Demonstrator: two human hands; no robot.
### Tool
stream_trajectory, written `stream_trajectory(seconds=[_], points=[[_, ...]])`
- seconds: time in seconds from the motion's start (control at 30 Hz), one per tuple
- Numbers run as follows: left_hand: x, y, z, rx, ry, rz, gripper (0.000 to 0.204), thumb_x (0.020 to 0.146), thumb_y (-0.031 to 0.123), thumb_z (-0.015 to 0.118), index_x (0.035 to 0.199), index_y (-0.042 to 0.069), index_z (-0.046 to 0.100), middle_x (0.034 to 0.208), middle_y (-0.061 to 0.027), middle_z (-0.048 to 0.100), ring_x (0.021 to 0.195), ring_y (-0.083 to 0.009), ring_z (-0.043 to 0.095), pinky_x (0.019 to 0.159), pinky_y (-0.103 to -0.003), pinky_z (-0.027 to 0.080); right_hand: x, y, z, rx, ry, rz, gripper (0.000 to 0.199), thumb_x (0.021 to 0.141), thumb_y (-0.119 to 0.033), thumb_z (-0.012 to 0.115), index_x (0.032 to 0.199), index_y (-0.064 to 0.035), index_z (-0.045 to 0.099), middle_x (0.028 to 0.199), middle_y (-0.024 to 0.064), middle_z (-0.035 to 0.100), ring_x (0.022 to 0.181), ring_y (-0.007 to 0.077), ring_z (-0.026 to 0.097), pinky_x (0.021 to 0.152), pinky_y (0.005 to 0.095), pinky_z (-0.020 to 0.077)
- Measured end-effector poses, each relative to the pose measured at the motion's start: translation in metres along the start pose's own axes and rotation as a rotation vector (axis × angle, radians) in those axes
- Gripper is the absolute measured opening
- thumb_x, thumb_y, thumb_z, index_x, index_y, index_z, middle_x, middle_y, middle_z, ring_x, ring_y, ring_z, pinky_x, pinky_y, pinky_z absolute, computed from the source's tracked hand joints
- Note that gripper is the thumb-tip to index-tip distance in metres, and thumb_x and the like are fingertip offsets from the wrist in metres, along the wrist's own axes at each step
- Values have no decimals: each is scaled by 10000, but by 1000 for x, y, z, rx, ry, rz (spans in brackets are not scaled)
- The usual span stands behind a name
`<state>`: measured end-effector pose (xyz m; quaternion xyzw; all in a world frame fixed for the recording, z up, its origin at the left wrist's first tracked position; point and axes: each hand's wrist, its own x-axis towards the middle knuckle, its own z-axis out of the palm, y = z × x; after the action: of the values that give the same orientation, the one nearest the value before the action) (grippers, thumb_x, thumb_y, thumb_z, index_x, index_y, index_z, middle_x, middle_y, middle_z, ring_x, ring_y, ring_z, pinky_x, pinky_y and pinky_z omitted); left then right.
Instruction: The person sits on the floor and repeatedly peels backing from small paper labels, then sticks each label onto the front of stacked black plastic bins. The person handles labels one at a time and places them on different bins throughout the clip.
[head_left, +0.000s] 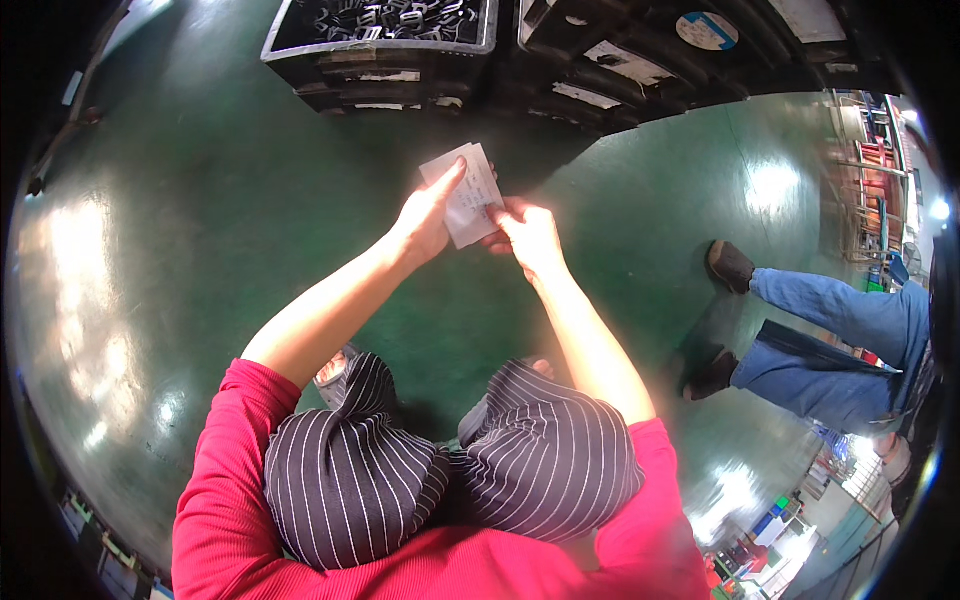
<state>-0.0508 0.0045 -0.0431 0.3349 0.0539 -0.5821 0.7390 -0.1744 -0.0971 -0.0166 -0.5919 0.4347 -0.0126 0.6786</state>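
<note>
The left forearm [335, 305] and right forearm [592, 335] are held out ahead and angled inward (both wrists are bared). The left hand [428, 217] is closed in a grip, its thumb [455, 176] pointed forward; the right hand [533, 238] is placed near it, pinched at the fingertips [502, 217].

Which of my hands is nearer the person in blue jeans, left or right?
Right. Your right hand holds the white paper at its right side, toward the blue jeans; your left hand, farther away, holds the paper's left side.
</note>
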Motion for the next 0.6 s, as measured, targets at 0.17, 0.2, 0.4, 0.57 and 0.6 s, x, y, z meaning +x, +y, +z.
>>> stream_trajectory(seconds=[0.17,0.2,0.4,0.57,0.6], points=[[28,-17,-18,196,160,-33,567,943,352,562,1361,13,385,1388,-147,440,1300,-261,406,1096,-433,304,43,35,-57,-93,32,-4,233,902,-169,595,1039,14,641,790,74,656,596,132,618,562,266,528],[33,-23,-24,262,167,-51,569,951,343,547,1380,18,361,1402,-143,421,1304,-260,398,1092,-429,305,55,44,-71,-142,74,-46,223,905,-158,589,1033,14,647,766,76,653,564,132,618,526,273,525],[32,-29,-47,501,188,-171,523,978,311,491,1423,78,343,1397,-114,441,1326,-271,383,1069,-412,325,81,69,-98,-992,415,-382,215,893,-248,604,1010,-93,696,965,83,663,820,261,660,709,367,533],[26,-24,-34,943,187,9,494,953,305,534,1387,107,407,1342,-113,502,1253,-251,467,1019,-404,387,62,57,-103,-967,509,-361,212,882,-263,608,1006,-123,707,1011,79,643,929,316,623,766,410,507],[26,-21,-25,1087,173,98,490,945,305,547,1377,111,421,1326,-112,519,1227,-247,494,1005,-394,402,53,48,-104,-973,526,-356,208,884,-257,607,1003,-120,709,998,77,646,915,318,628,755,413,508]])
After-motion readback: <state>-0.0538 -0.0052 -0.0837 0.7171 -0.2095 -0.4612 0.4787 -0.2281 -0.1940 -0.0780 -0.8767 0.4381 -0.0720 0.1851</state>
